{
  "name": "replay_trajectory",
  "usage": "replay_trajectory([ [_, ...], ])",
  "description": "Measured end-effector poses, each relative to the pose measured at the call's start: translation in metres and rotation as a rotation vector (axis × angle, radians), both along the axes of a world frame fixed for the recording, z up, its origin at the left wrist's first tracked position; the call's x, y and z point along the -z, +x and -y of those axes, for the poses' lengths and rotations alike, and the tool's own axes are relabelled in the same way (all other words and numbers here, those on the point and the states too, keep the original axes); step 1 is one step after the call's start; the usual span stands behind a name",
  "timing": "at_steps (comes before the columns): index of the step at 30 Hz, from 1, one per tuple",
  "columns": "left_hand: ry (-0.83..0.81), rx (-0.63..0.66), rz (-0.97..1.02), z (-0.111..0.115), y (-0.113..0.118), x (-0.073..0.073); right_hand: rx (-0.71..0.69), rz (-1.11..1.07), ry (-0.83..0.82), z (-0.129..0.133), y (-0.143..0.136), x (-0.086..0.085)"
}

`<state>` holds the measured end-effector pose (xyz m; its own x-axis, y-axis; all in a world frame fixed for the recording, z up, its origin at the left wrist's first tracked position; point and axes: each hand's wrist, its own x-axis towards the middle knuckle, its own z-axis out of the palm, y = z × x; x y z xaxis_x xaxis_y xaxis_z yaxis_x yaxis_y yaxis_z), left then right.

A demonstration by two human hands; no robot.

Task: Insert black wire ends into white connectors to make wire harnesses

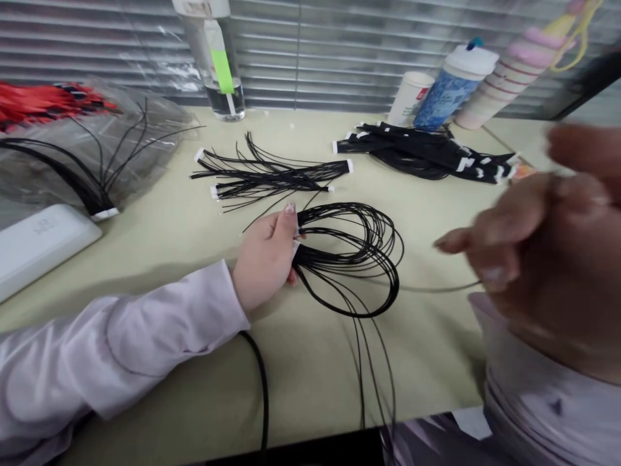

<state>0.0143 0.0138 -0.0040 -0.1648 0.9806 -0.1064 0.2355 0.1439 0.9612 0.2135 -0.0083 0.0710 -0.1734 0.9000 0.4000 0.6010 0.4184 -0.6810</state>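
Observation:
My left hand is closed on the end of a looped black wire harness, thumb on top, white connectors showing at the fingertips. The wires bend round in wide loops to the right. Several loose strands hang down past the table's front edge. On the right, close to the camera, my right hand is raised with its fingers curled together, blurred. One thin black wire stretches from the loops to that hand and passes out of sight behind the fingers. Just beyond my left hand lie black wire harnesses with white connectors.
A bundle of black harnesses lies at the back right, before a white bottle, a blue tumbler and a pink umbrella. A clear bottle stands behind. Leftward are a plastic bag and a white box.

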Motion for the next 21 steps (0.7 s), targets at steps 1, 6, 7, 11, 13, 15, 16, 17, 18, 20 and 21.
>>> replay_trajectory([
  [1, 0.006, 0.023, -0.010, 0.001, 0.000, -0.001, -0.060, -0.171, -0.063, 0.000, -0.006, 0.004],
  [6, 0.073, 0.119, -0.024, 0.008, -0.003, -0.006, -0.138, -0.093, -0.168, -0.013, -0.020, 0.027],
  [7, 0.081, 0.136, -0.026, 0.009, -0.003, -0.006, -0.145, 0.020, -0.146, -0.016, -0.022, 0.030],
  [11, 0.111, 0.178, -0.039, 0.011, -0.004, -0.006, -0.196, 0.265, -0.015, -0.017, -0.027, 0.035],
  [13, 0.117, 0.191, -0.051, 0.012, -0.004, -0.007, -0.197, 0.289, 0.032, -0.015, -0.029, 0.036],
  [15, 0.126, 0.201, -0.065, 0.012, -0.003, -0.008, -0.192, 0.294, 0.057, -0.015, -0.031, 0.036],
  [16, 0.132, 0.211, -0.072, 0.012, -0.003, -0.008, -0.196, 0.293, 0.069, -0.015, -0.031, 0.037],
  [17, 0.143, 0.221, -0.079, 0.013, -0.003, -0.008, -0.208, 0.295, 0.078, -0.015, -0.031, 0.037],
  [18, 0.155, 0.233, -0.085, 0.013, -0.003, -0.008, -0.224, 0.298, 0.091, -0.016, -0.031, 0.038],
  [20, 0.175, 0.254, -0.092, 0.014, -0.003, -0.008, -0.259, 0.312, 0.115, -0.017, -0.031, 0.039],
  [21, 0.180, 0.263, -0.095, 0.014, -0.003, -0.007, -0.271, 0.320, 0.123, -0.017, -0.031, 0.039],
])
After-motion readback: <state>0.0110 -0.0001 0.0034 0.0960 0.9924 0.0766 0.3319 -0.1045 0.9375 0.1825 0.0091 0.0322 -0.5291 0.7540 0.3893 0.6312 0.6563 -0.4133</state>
